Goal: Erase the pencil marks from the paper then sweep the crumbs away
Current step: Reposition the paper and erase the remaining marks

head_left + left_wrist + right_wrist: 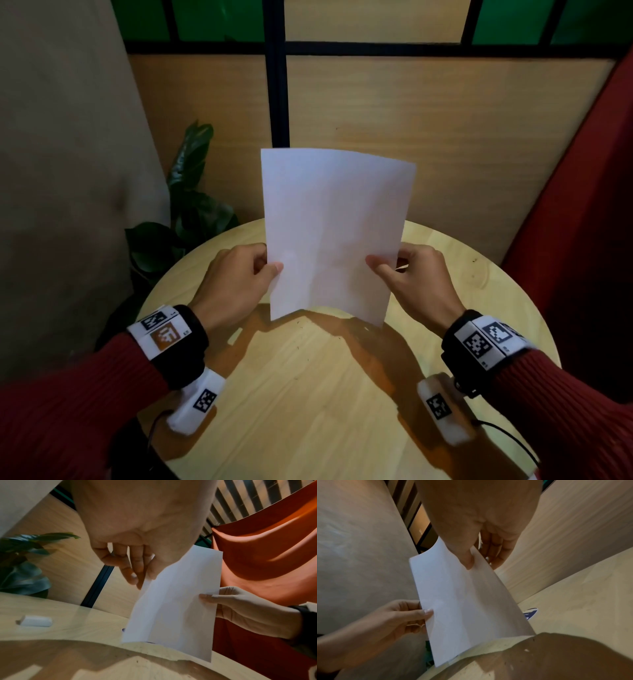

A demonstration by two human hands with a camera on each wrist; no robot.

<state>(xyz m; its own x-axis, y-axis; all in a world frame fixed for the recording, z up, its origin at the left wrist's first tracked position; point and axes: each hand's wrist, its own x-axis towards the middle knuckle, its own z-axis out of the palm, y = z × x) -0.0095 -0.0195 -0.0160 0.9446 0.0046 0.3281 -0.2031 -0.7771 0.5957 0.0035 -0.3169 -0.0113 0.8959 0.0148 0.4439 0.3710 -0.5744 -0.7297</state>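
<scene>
I hold a white sheet of paper point(332, 233) upright, its bottom edge close to the round wooden table point(308, 394). My left hand point(272, 267) pinches the left edge, thumb on the near face. My right hand point(375, 262) pinches the right edge the same way. No pencil marks show on the near face. The left wrist view shows the paper point(175, 608), my left fingers point(137, 574) behind it and a small white oblong piece point(36, 620) lying on the table. In the right wrist view my thumb point(469, 563) presses the paper point(465, 601). A few dark specks point(474, 261) dot the tabletop.
A blue-and-white object point(529, 613) lies on the table behind the paper. A leafy plant point(191, 205) stands beyond the table's left edge. Wooden wall panels point(445, 137) rise behind, and a red seat back point(582, 222) is at the right.
</scene>
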